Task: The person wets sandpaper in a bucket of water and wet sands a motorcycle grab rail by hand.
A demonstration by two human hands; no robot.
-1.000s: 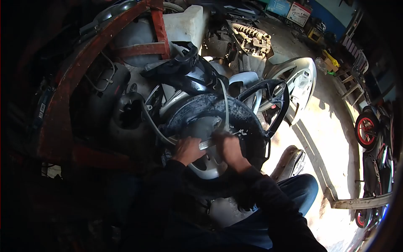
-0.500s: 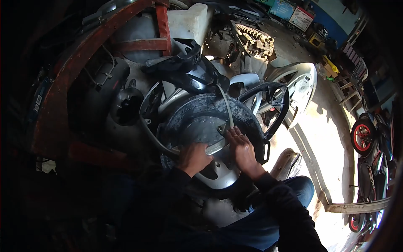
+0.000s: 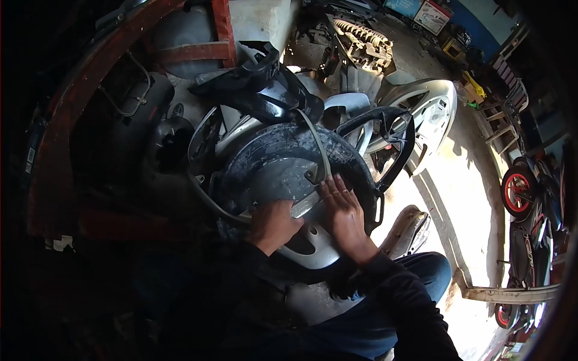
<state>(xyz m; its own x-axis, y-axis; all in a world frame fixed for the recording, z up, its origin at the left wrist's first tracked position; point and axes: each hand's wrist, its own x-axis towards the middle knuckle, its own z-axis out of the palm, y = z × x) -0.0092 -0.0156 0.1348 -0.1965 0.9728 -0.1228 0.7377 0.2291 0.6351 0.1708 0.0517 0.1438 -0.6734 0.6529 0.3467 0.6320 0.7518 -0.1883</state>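
A silver-grey plastic motorcycle body panel (image 3: pixel 314 248) with long curved arms lies across a round black basin (image 3: pixel 265 142), whose bottom looks wet. My left hand (image 3: pixel 272 225) is closed over the panel's near left part, thumb toward the middle and the other fingers mostly hidden. On the right side of the same panel, my right hand (image 3: pixel 345 214) rests with its fingers stretched out along the base of the right arm. One opening in the panel shows between my wrists.
A black plastic cowl (image 3: pixel 265 90) sits behind the basin. To its right are a black grab rail (image 3: pixel 409 141) and a large silver panel (image 3: pixel 442 114). A red metal frame (image 3: pixel 84 99) stands left. Motorcycles (image 3: pixel 530 222) are at far right, beyond a sunlit floor.
The view has shifted slightly, so the basin and panel appear a little further left and up. Both hands stay on the panel, in nearly the same places.
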